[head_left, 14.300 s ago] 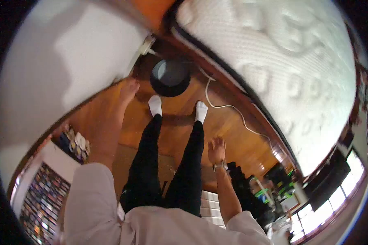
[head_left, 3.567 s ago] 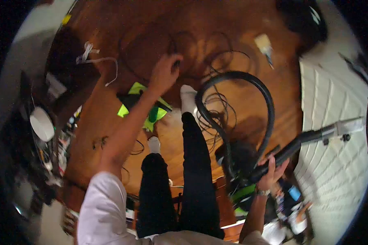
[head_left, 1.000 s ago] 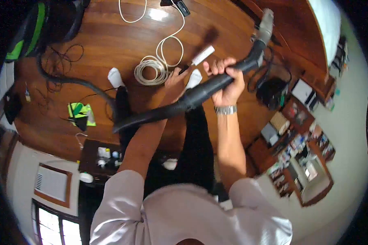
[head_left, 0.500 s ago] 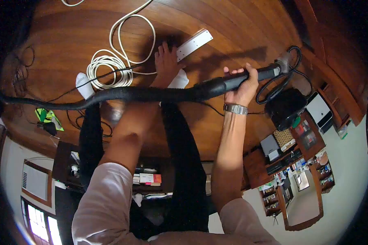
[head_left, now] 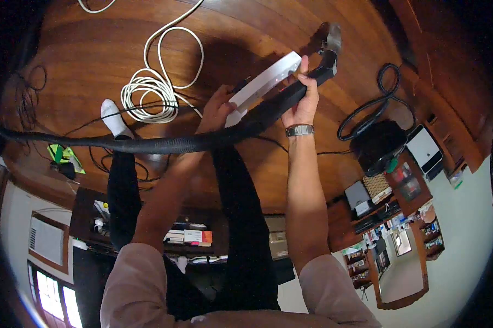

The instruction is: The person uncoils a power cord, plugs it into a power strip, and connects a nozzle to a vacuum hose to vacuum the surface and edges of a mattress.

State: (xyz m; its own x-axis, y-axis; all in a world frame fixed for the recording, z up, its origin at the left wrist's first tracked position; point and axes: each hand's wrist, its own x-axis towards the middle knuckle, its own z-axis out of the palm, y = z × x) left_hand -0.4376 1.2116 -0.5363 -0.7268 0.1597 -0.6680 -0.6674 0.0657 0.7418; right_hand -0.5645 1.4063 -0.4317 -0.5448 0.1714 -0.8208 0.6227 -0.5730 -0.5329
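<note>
A long white bar with small marks along one face hangs tilted over the wooden floor. My left hand is closed on its lower left end. My right hand wraps round the black handle end of a vacuum hose, fingertips right at the bar's upper end. Beyond that hand, the hose ends in a clear nozzle pointing up and away. The hose runs left across both my forearm and my legs. A wristwatch sits on my right wrist.
A coil of white cable lies on the floor near my socked foot. Right of my hands are a looped black cord and a dark rounded box-like object. Thin dark cables and a green-yellow item lie at left.
My left hand has lifted the white bar off the floor. My right hand has shifted left and turned the hose end, so its nozzle now points further up.
</note>
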